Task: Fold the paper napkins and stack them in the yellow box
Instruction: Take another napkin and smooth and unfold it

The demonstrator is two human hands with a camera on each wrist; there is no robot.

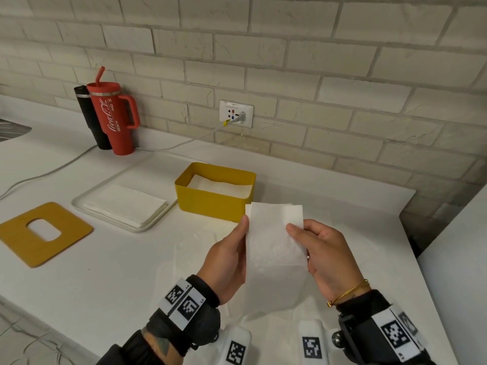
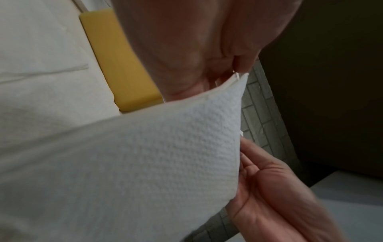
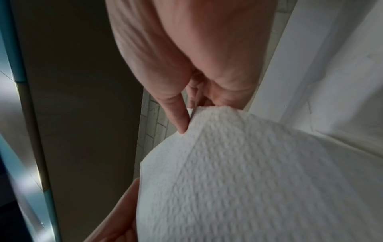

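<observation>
**Ana:** Napkin first: where does the person have it?

**Ben:** Up in the air above the near part of the bench, in front of the yellow box. Both grips are clamped on it. The left hand pinches its left long edge, thumb on the near face. The right hand pinches the right edge the same way.

**Ana:** Is it folded already?

**Ben:** Partly, by the look of it. It hangs as a tall strip, and at the top a second layer peeks out, slightly offset. The left wrist view shows doubled edges by the thumb.

**Ana:** So what makes the next fold a good one?

**Ben:** Probably squaring those top corners before creasing, since the layers sit a little askew. Paper this soft sags, so light tension between the two pinches would keep it flat. Then one end could be brought to the other and the crease pressed.

**Ana:** And the destination?

**Ben:** The box stands near the back of the bench, with white napkins already lying inside. A tray of unfolded ones sits just left of it, and a yellow lid lies towards the left edge.
</observation>
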